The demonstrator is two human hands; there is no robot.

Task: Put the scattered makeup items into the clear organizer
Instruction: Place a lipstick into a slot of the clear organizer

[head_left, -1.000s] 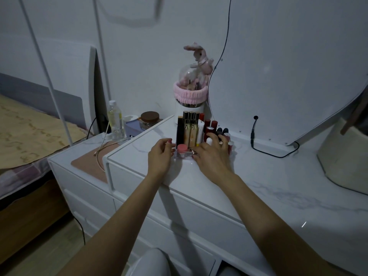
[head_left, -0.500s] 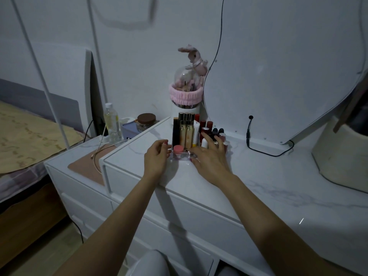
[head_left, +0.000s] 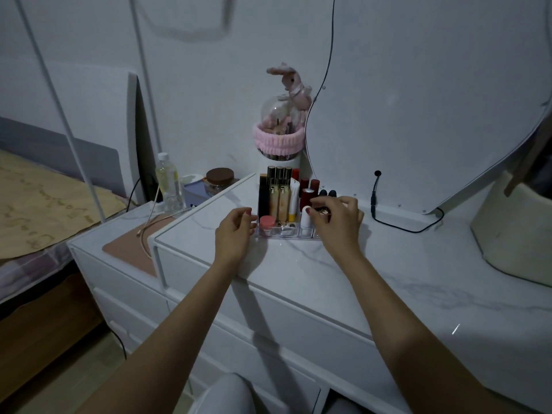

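The clear organizer (head_left: 283,233) stands on the white marble-look dresser top (head_left: 373,279) in front of the mirror. It holds tall gold-capped tubes (head_left: 280,186), a black tube (head_left: 263,196), red lipsticks (head_left: 308,189), a pink-lidded jar (head_left: 266,223) and a small white bottle (head_left: 306,220). My left hand (head_left: 234,233) curls against the organizer's left wall. My right hand (head_left: 339,224) hovers over the right compartments, its fingertips pinched on a small dark lipstick tube (head_left: 322,211) that the fingers mostly hide.
A large curved mirror (head_left: 418,100) leans behind, with a black cable (head_left: 400,227) at its base. A domed jar with a pink band (head_left: 279,137) stands behind the organizer. A water bottle (head_left: 168,183) and brown-lidded jar (head_left: 219,180) sit at left; a beige container (head_left: 513,231) at right.
My right hand has risen from the organizer's front right side to above its right compartments, fingers now pinched on a small tube. My left hand stays at the left wall.
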